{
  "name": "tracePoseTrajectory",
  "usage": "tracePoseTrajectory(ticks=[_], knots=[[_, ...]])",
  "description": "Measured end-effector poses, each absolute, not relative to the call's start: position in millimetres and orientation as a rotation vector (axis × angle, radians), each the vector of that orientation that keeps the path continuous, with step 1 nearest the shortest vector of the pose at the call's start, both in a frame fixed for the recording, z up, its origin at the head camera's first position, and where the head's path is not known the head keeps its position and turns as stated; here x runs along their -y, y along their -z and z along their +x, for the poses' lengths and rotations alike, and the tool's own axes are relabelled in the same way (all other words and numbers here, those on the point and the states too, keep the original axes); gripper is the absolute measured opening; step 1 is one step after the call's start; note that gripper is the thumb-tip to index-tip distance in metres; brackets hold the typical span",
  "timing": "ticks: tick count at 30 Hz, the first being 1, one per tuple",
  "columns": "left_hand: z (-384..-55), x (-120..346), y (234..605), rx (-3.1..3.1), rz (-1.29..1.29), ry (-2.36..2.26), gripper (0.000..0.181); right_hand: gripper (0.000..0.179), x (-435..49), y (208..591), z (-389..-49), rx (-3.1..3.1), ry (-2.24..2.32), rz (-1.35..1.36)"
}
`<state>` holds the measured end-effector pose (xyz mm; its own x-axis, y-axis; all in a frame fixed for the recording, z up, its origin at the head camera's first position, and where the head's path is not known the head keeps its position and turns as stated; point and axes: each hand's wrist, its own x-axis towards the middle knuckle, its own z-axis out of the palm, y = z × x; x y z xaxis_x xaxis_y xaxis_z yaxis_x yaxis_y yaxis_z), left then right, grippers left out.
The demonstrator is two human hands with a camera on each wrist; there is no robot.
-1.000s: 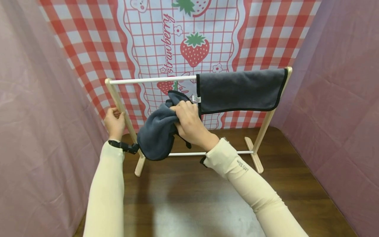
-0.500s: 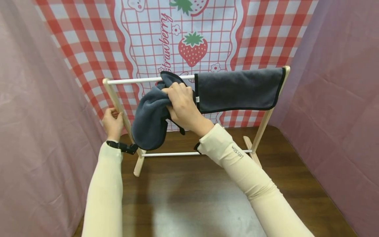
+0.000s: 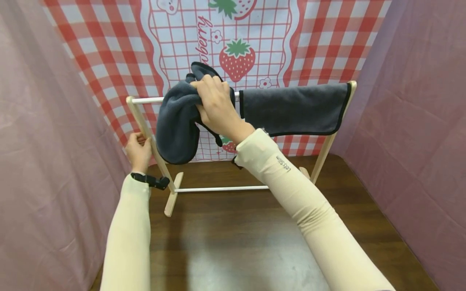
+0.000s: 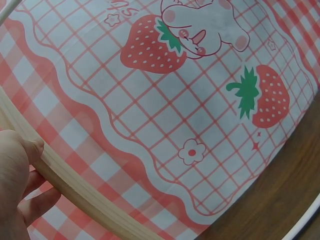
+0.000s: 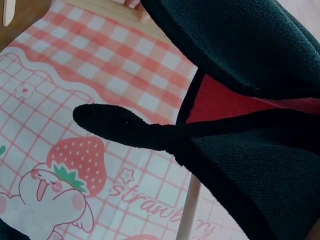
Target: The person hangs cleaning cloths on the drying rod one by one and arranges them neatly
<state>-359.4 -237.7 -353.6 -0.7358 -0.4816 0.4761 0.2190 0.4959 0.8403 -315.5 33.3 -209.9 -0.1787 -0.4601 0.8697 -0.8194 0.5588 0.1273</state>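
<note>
My right hand grips a bunched dark grey towel with black edging, and its folds hang down to the left. Seen from the head, the towel overlaps the white top bar of a drying rack; whether they touch I cannot tell. In the right wrist view the towel shows a red inner face and a black loop. My left hand holds the rack's left wooden post, thumb on one side, as the left wrist view shows at the post. A second grey towel hangs flat over the bar's right half.
The rack stands on a brown wooden table, with a white lower bar and wooden feet. Behind it hangs a strawberry-print cloth. Pink curtains close off both sides.
My right hand has lifted the bunched towel upward and slightly left, from below the top bar to in front of and above it. The left hand stays on the post.
</note>
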Motion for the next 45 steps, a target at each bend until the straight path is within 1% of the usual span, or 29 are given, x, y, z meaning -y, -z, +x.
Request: tracePoseTrajectory(ticks=[9, 19, 26, 31, 37, 45], knots=[[-356.7, 238.7, 354.9, 2.064, 0.236, 1.282, 0.028, 0.025, -25.2, 189.3, -329.9, 1.903, -0.461, 0.954], [-355.4, 237.1, 354.9, 2.051, 0.177, 1.240, 0.027, 0.032, -19.2, 159.3, -336.3, 1.878, -0.530, 0.862], [-356.0, 237.2, 354.1, 2.035, 0.168, 1.223, 0.025, 0.032, -18.3, 145.7, -343.3, 1.866, -0.601, 0.750], [-355.6, 237.5, 353.4, 2.045, 0.179, 1.227, 0.026, 0.033, -20.7, 153.1, -352.1, 1.964, -0.667, 0.685], [-355.5, 237.1, 351.8, 2.072, 0.222, 1.246, 0.028, 0.034, -26.4, 175.3, -364.1, 2.120, -0.655, 0.613], [-355.9, 236.0, 351.4, 2.069, 0.217, 1.251, 0.028, 0.034, -32.1, 202.3, -377.7, 2.259, -0.578, 0.557]])
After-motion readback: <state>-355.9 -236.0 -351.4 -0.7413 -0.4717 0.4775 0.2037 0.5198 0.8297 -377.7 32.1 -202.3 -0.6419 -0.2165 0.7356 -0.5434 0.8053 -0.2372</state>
